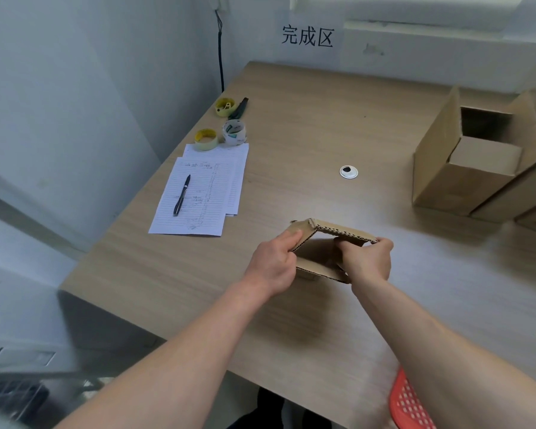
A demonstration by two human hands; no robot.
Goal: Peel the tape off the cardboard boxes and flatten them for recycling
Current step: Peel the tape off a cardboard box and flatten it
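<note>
in the head view, a small cardboard box (319, 258) is held above the desk (291, 125), near its front middle, with both ends open so that it forms a skewed tube through which the inside walls are seen; nothing is seen within it. its left corner is pinched by the left hand (273, 264), the thumb laid along the top edge and the fingers curled beneath. its right side is gripped by the right hand (369, 258), with fingers curled over the upper edge into the opening. at the desk's right side, larger boxes (464, 168) are stood together; the nearest one is open at the top, its flaps raised, and its interior is dark, so any contents cannot be told. at the left, lined sheets (198, 193) are laid with a pen (181, 195) resting on them. just beyond the sheets, a yellow tape roll (205, 139) and a clear tape roll (234, 132) are set side by side, and farther back a yellow round object (225, 106) lies beside a dark tool (240, 108). a cable grommet (348, 172) is set in the desktop. a sign (307, 35) with characters is fixed to the wall behind. a red perforated object (410, 404) is seen below the right forearm.
</note>
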